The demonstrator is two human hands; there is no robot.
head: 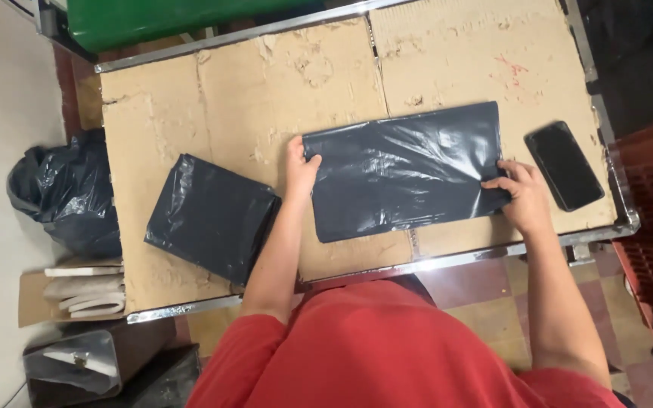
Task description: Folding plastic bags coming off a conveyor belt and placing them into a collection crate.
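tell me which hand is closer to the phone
Right. The right hand rests on the black bag's right edge, just beside the phone; the left hand is at the bag's far left end.
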